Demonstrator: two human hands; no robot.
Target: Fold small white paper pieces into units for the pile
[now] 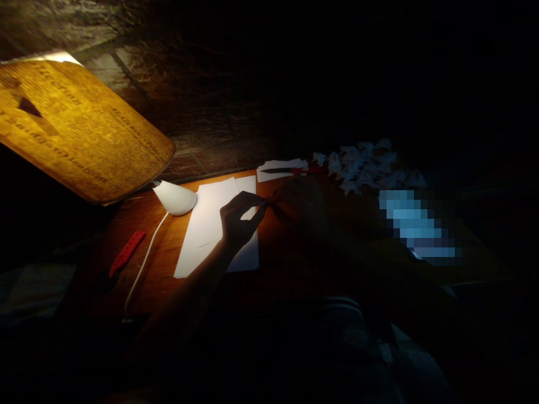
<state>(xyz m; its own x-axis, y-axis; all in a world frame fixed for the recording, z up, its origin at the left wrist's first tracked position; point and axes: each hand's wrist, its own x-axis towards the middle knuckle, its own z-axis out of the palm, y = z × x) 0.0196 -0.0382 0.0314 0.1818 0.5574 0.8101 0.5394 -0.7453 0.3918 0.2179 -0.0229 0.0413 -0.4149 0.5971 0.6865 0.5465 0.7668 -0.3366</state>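
Since it's so dark I can't tell what's pinched, but the left hand (242,221) has its fingertips (263,205) clenched against the right hand (298,205), mid-frame over the white paper sheets (208,224); keeping that pinch tight under the desk lamp (174,197) looks best.

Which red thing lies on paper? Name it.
The dark-bladed tool with a red handle, on the white paper at the table's far edge; the other red piece lies on the wood, left of the lamp cord.
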